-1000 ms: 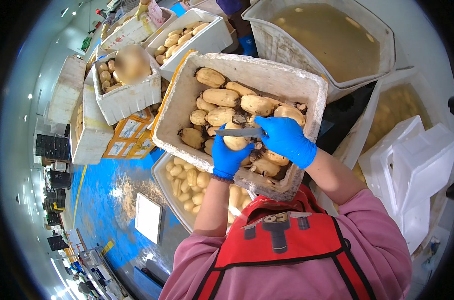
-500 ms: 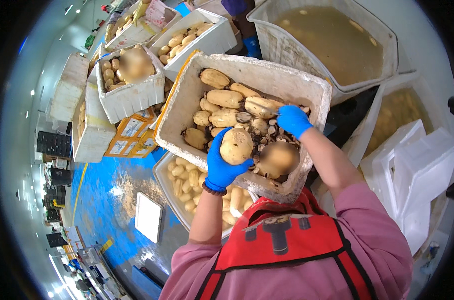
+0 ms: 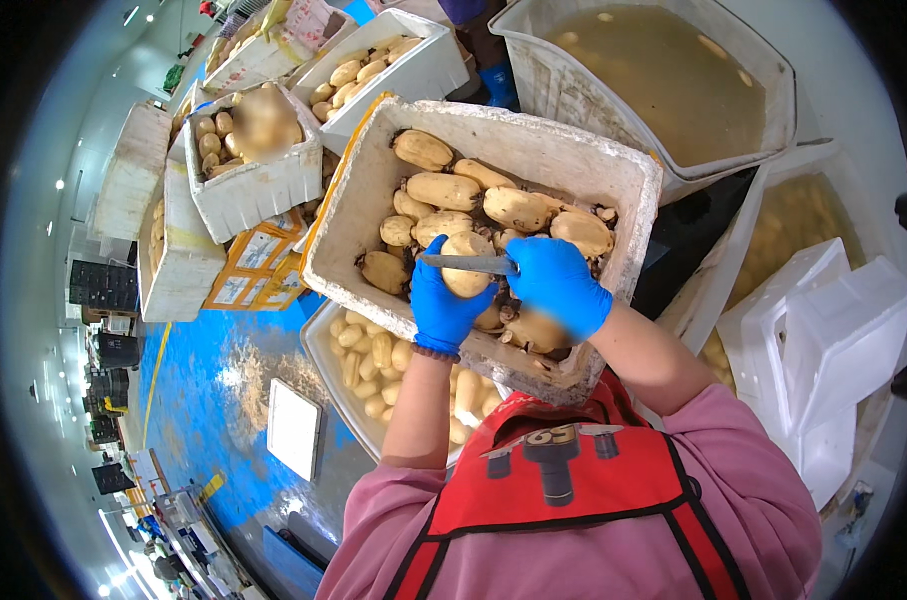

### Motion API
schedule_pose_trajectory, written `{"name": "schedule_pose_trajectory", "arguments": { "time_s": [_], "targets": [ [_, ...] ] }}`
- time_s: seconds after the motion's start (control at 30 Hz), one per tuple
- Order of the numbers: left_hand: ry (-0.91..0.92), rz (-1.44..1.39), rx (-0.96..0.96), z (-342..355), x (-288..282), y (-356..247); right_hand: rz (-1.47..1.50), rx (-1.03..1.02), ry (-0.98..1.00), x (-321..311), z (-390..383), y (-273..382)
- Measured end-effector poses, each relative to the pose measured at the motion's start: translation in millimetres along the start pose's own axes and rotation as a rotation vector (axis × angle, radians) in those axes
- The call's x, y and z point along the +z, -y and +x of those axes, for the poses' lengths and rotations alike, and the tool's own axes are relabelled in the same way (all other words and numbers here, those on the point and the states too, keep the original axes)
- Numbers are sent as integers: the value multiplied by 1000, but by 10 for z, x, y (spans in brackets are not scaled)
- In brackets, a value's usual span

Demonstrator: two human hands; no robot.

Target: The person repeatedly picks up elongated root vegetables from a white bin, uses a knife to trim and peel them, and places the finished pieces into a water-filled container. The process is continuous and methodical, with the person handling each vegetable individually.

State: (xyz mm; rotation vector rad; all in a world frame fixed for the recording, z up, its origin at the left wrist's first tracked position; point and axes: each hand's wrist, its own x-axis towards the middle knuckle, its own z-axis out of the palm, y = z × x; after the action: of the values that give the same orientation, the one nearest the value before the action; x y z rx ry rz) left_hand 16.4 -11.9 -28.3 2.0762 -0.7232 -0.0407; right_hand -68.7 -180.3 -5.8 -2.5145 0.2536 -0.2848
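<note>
My left hand [image 3: 446, 318], in a blue glove, is closed round a pale lotus root [image 3: 467, 284]. A knife [image 3: 474, 264] lies across the top of that root, its grey blade pointing left. My right hand [image 3: 559, 283], also gloved in blue, grips the knife's handle, which the fingers hide. Both hands are over the near side of a white foam box [image 3: 574, 150]. Several stubby lotus roots [image 3: 444, 191] with dark ends lie in it, among dark trimmings. Part of the near right corner is blurred.
Below the box, to the left, stands a tub of pale lotus roots [image 3: 384, 350] in water. Foam boxes [image 3: 259, 195] of roots are stacked at the far left. A large vat [image 3: 664, 90] of murky water is at the far right, with white foam pieces [image 3: 834, 350] nearer.
My right hand has come left and nearer, from the box's right side to the held root. The knife blade now crosses that root. Another root shows where the right hand was.
</note>
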Motion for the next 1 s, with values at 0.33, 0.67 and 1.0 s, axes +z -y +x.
{"name": "schedule_pose_trajectory", "arguments": {
  "time_s": [0.33, 0.67, 1.0],
  "targets": [
    [66, 256, 131, 61, -34, -245, 1018, 417, 267, -10, 212, -533],
    [159, 450, 464, 572, 412, -670, 1564, 686, 162, -214, 0, -1020],
    [397, 351, 48, 482, 608, 516, 1008, 945, -767, -1170, 237, -4080]
  ]
}}
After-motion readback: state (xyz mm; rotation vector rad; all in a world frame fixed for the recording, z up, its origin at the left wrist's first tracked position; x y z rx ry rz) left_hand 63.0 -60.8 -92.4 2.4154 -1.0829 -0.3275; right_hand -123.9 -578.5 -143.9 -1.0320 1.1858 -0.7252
